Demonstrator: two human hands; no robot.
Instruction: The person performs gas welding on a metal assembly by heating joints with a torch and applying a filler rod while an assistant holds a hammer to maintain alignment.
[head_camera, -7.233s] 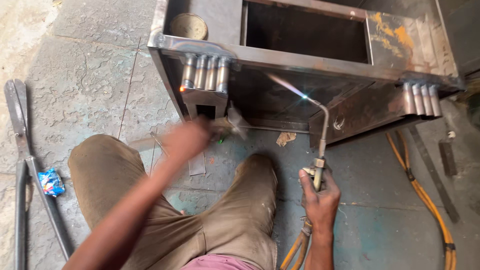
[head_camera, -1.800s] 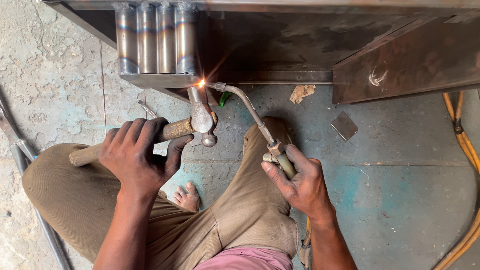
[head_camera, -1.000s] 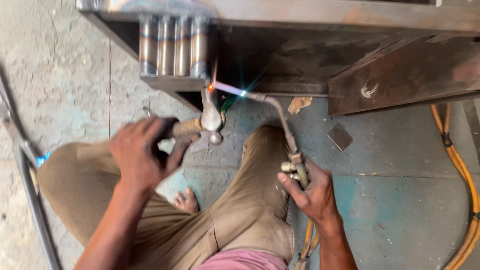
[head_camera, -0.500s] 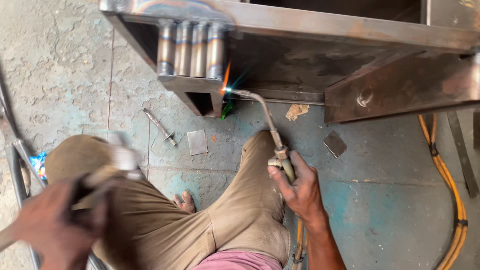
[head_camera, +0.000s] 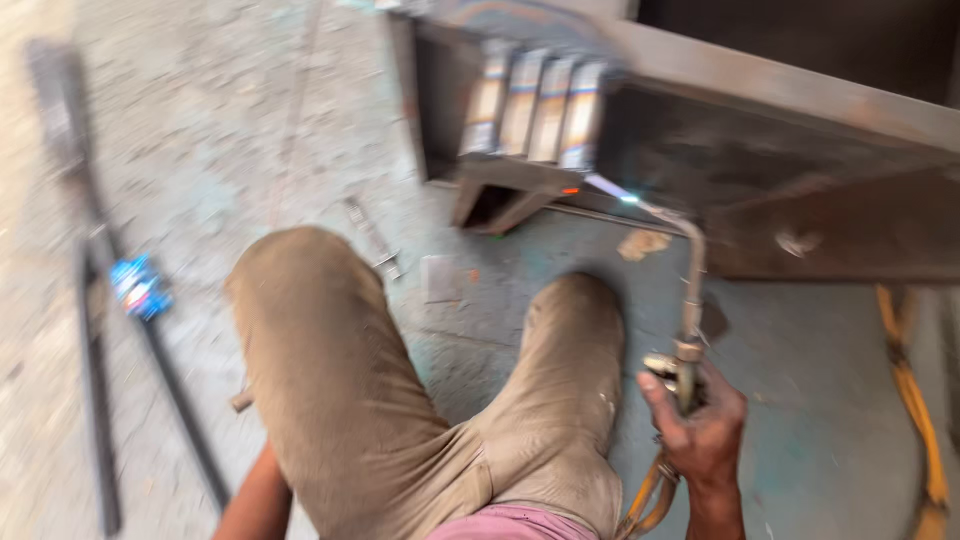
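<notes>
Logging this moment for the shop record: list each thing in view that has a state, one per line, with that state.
Torch: lit, flame aimed at the bracket.
Right hand: closed around the torch handle.
Left hand: hidden behind the knee; only the forearm shows.
Bracket: glowing orange at one spot by the flame.
Four steel tubes: upright, side by side, heat-tinted.
Orange hose: lying slack on the floor.

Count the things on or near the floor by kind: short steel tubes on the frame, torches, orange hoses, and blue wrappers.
Short steel tubes: 4
Torch, held in the right hand: 1
Orange hose: 1
Blue wrapper: 1
Total: 7
</notes>
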